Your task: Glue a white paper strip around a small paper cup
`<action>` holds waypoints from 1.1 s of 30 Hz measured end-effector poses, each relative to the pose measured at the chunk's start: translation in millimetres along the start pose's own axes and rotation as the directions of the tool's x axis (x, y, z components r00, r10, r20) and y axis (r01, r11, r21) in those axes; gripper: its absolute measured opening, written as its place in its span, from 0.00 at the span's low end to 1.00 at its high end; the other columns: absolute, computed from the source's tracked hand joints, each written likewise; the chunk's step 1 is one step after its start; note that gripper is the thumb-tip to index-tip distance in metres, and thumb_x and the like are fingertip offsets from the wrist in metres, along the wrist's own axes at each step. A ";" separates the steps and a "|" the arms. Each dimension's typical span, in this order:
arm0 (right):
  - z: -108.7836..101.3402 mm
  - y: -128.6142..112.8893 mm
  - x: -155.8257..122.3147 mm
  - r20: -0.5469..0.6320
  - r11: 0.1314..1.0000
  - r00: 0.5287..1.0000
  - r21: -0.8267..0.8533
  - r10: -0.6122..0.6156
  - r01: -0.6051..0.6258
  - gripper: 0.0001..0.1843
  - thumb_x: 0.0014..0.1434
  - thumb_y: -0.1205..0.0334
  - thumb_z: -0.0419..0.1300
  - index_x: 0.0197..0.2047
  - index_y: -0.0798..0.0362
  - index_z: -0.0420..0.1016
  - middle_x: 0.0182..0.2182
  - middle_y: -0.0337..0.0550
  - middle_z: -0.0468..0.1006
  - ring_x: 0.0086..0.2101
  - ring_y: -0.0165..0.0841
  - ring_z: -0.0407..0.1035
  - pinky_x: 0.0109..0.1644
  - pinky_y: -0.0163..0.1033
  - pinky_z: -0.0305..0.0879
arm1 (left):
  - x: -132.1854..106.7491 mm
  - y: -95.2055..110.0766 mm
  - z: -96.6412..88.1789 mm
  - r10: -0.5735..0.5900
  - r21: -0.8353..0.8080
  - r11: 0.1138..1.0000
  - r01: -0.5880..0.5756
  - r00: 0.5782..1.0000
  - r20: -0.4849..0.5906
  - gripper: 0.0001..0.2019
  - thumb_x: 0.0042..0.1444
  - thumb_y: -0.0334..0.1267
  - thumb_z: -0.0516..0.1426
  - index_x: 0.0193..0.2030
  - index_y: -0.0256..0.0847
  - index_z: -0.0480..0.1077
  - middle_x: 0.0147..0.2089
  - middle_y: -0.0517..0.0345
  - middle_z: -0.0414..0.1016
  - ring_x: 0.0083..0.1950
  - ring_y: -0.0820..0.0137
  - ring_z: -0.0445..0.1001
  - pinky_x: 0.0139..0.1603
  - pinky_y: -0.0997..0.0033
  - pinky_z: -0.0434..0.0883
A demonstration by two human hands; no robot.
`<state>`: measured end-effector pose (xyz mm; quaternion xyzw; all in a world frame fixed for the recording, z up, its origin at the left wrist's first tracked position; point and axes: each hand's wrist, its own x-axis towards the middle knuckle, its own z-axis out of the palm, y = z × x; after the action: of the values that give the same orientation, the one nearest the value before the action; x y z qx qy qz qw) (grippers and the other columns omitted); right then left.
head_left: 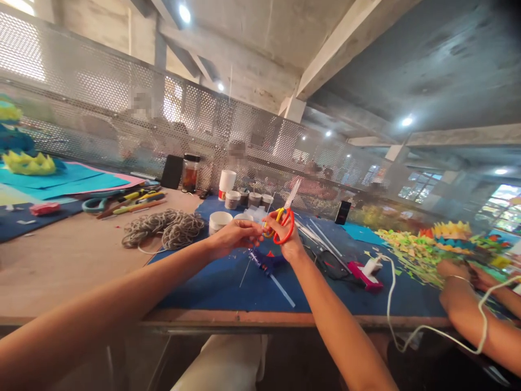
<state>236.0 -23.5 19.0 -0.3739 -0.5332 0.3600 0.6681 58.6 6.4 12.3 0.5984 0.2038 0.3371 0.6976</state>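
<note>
My left hand (240,234) is closed in a pinch above the blue mat (195,288). A thin straight wire (245,272) slants through its fingertips, one end pointing down toward the mat. My right hand (288,245) is closed around scissors (286,220) with red and yellow handles, their blades pointing up and away. Both hands are close together, fingertips almost touching. Below them lies a blue glue gun (262,263) with a clear glue stick (283,290) poking out of its back. White paper cups (220,221) stand just behind my left hand.
A coil of grey cord (163,229) lies at left, near pliers and cutters (134,205). A pink power strip (366,276) with a white cable (393,293) is at right. Further right, a co-worker's hands (456,271) are beside yellow-green paper scraps (411,252). Perforated metal screen (211,119) behind.
</note>
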 end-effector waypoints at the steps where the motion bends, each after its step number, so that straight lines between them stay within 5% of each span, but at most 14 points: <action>1: 0.1 1.2 -1.8 0.018 1.000 1.000 0.011 0.005 -0.006 0.20 0.47 0.53 0.75 0.38 0.50 0.73 0.28 0.35 0.79 0.24 0.29 0.72 0.32 0.37 0.73 | 0.3 -1.9 -1.1 -0.008 -0.004 1.000 0.008 1.000 0.011 0.13 0.49 0.43 0.71 0.39 0.38 0.82 0.36 0.52 0.82 0.32 0.72 0.75 0.33 0.74 0.70; 20: -2.4 0.8 -12.1 0.010 0.990 0.996 -0.107 -0.090 0.090 0.17 0.52 0.51 0.73 0.38 0.48 0.72 0.27 0.33 0.79 0.21 0.26 0.68 0.25 0.33 0.67 | 2.3 -12.9 -6.5 -0.083 -0.087 0.993 0.081 0.996 -0.017 0.11 0.47 0.38 0.71 0.36 0.37 0.80 0.36 0.54 0.81 0.33 0.73 0.76 0.34 0.75 0.72; 25: -6.1 -2.4 -13.5 0.058 0.982 0.994 -0.161 -0.094 0.103 0.14 0.59 0.48 0.67 0.35 0.49 0.74 0.21 0.33 0.74 0.20 0.27 0.66 0.25 0.33 0.64 | 2.4 -10.1 -8.2 -0.049 -0.119 0.992 0.044 0.998 -0.039 0.10 0.46 0.36 0.71 0.35 0.37 0.80 0.33 0.55 0.80 0.31 0.74 0.75 0.34 0.75 0.71; 33: -18.3 -17.7 -22.8 0.037 0.966 0.999 -0.259 -0.007 0.016 0.16 0.58 0.46 0.66 0.36 0.50 0.73 0.29 0.37 0.78 0.22 0.27 0.64 0.25 0.33 0.60 | 3.2 2.4 -15.2 0.024 -0.261 0.964 -0.055 0.993 -0.118 0.09 0.50 0.35 0.70 0.37 0.36 0.79 0.31 0.58 0.77 0.29 0.75 0.74 0.29 0.79 0.69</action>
<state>251.5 -53.8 21.8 -0.4483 -0.5898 0.2900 0.6059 49.7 19.4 11.9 0.4841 0.1846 0.4087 0.7513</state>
